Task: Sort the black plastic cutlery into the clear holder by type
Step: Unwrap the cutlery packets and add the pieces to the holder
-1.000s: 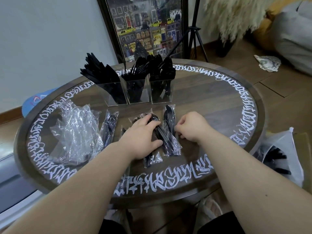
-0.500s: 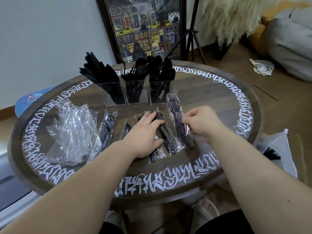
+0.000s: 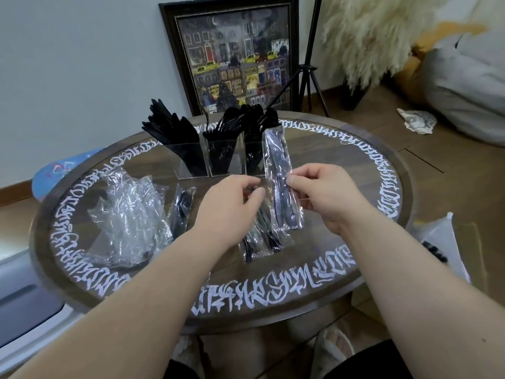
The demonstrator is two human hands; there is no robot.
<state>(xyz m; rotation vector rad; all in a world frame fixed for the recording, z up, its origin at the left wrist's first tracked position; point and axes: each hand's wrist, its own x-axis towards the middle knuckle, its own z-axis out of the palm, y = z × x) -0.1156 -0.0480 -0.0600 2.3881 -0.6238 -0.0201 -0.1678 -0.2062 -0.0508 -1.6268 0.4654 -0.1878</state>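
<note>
My right hand (image 3: 325, 194) pinches a clear sleeve of wrapped black cutlery (image 3: 280, 170) and holds it upright above the round table (image 3: 341, 170). My left hand (image 3: 229, 205) hovers just left of the sleeve, fingers loosely curled, holding nothing that I can see. More wrapped cutlery packets (image 3: 259, 242) lie on the table under my hands. The clear holder (image 3: 216, 160) stands at the back of the table with three compartments: knives (image 3: 172, 127) on the left, forks (image 3: 228, 123) in the middle, spoons (image 3: 257, 119) on the right.
A heap of crumpled clear wrappers (image 3: 131, 214) lies on the table's left, with another wrapped packet (image 3: 181, 209) beside it. A plastic bag (image 3: 440, 242) sits off the table's right edge. A framed picture (image 3: 232, 56) and a tripod (image 3: 308, 67) stand behind.
My right hand lifted one wrapped packet off the table and raised it upright. My left hand came off the packets and rose toward the sleeve.
</note>
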